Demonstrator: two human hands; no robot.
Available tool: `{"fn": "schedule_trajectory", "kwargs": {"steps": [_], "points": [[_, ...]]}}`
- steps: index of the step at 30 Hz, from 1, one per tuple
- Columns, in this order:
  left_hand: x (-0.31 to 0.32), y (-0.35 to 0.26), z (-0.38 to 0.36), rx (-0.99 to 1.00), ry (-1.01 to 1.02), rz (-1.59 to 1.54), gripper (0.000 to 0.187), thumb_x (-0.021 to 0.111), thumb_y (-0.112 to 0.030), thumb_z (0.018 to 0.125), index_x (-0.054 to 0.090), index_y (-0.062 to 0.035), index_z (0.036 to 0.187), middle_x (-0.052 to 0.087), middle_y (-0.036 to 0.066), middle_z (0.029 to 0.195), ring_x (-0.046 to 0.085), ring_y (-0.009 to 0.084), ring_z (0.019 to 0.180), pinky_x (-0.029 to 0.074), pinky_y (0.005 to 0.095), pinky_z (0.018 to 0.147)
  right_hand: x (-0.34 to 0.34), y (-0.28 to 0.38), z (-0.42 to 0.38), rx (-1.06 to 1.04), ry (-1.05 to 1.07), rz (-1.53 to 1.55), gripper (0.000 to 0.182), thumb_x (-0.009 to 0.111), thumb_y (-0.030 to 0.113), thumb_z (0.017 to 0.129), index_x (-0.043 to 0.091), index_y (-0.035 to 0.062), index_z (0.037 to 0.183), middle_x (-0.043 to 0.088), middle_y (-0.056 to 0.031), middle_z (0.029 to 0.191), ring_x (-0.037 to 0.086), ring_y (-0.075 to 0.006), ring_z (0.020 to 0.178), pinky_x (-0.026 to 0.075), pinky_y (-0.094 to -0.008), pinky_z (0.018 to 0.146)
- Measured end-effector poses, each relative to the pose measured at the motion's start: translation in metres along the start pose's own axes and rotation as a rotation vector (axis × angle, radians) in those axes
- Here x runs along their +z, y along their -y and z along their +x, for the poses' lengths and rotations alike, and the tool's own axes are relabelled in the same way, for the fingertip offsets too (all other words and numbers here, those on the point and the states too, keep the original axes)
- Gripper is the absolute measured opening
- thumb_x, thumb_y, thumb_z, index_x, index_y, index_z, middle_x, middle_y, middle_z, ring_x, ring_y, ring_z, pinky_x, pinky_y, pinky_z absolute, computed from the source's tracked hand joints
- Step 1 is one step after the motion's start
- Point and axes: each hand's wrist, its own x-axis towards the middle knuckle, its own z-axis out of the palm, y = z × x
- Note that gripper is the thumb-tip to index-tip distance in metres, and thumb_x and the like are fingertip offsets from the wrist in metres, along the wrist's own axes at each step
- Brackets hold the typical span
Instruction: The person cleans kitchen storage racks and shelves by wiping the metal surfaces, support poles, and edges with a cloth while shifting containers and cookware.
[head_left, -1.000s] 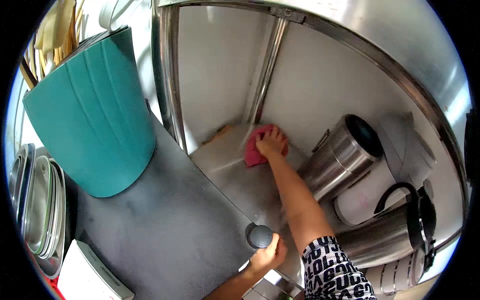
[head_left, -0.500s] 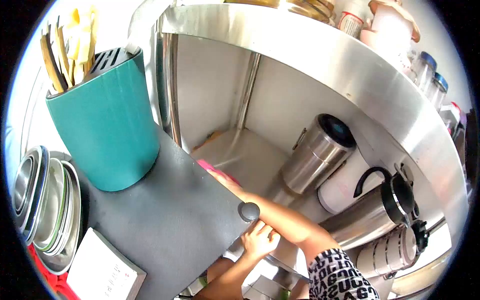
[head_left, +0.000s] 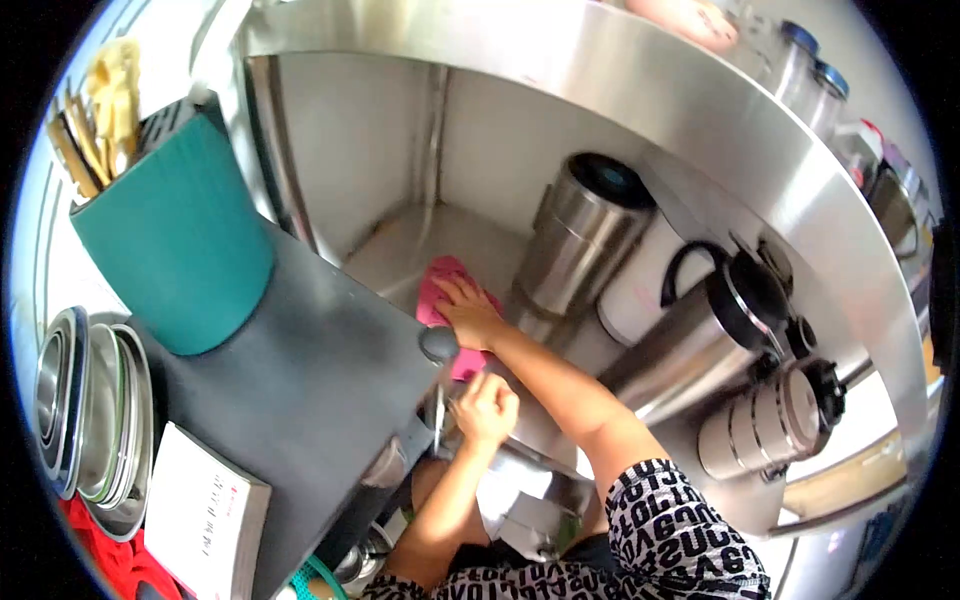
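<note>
My right hand (head_left: 468,312) lies spread on a pink cloth (head_left: 440,277), pressing it on the metal shelf (head_left: 400,250) under the curved steel edge. Its arm reaches in past a steel thermos (head_left: 582,235). Below it, my left hand (head_left: 486,408) is curled near the front edge of the shelf, beside the round black knob (head_left: 438,344) at the corner of the dark cabinet top (head_left: 320,350). Whether its fingers hold anything is hidden.
A green utensil holder (head_left: 180,240), stacked plates (head_left: 115,420) and a white box (head_left: 205,510) stand at the left. A steel jug (head_left: 690,345), a white container (head_left: 640,290) and a beige flask (head_left: 760,425) stand at the right.
My right hand and the pink cloth have come out from behind the cabinet corner into full view. My left hand has shifted slightly left and up. The whole view has shifted.
</note>
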Motion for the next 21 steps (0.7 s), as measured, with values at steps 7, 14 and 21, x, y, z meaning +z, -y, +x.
{"fn": "schedule_trajectory", "kwargs": {"steps": [7,14,21], "points": [[-0.009,0.008,-0.006,0.030,-0.016,-0.274,0.011,0.053,-0.009,0.083,0.059,-0.0035,0.075,0.060,0.012,0.070,0.058,0.0292,0.059,0.046,0.0378,0.056,-0.008,0.002,-0.158,-0.110,-0.186,0.104,0.050,0.059,0.047,0.088,0.059,0.0058,0.117,0.031,-0.0161,0.152,0.022,-0.0414,0.142,0.018,-0.0533,0.117],[-0.004,0.005,0.005,-0.064,0.027,-0.219,0.008,0.054,-0.006,0.081,0.060,-0.0035,0.076,0.061,0.010,0.068,0.062,0.0265,0.059,0.048,0.0349,0.056,-0.049,0.029,-0.344,0.113,-0.136,-0.072,0.029,0.077,0.026,0.074,0.061,0.0090,0.092,0.044,-0.0093,0.145,0.034,-0.0362,0.139,0.035,-0.0491,0.109],[0.000,0.009,-0.002,0.074,0.009,0.034,0.005,0.057,-0.006,0.080,0.059,-0.0071,0.075,0.060,0.009,0.067,0.058,0.0294,0.050,0.045,0.0394,0.047,-0.024,-0.004,-0.537,0.503,-0.419,-0.347,0.026,0.067,0.001,0.062,0.049,0.0029,0.080,0.059,-0.0176,0.126,0.054,-0.0424,0.116,0.042,-0.0541,0.101]]}}
